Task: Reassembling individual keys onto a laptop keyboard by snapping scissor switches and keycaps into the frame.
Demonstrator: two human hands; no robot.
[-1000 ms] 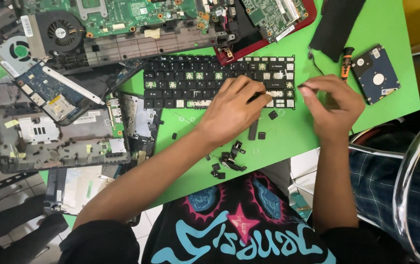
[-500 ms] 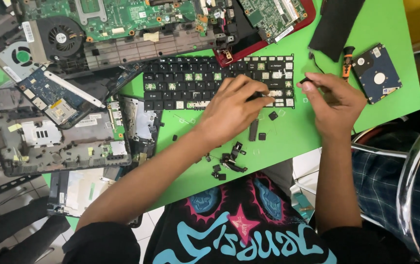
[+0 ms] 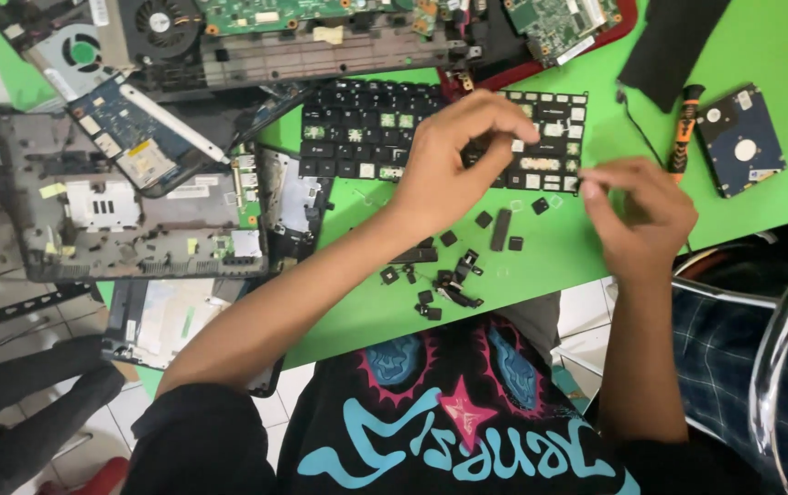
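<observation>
A black laptop keyboard lies on the green table, with several keys gone and pale mounts showing. My left hand hovers over its middle, thumb and forefinger pinched on a keycap near the bare patch. My right hand is just below the keyboard's right end, blurred, its fingertips drawn together; whether it holds anything is not clear. Loose black keycaps and a long bar key lie scattered on the table between my arms.
Stripped laptop shells, circuit boards and a fan crowd the left and top. An orange-handled screwdriver, a hard drive and a black pad lie at right. A metal chair frame stands at lower right.
My right hand has pulled away from the keyboard's right edge, down and to the right. My left hand has lifted its fingers and shifted slightly right over the keys.
</observation>
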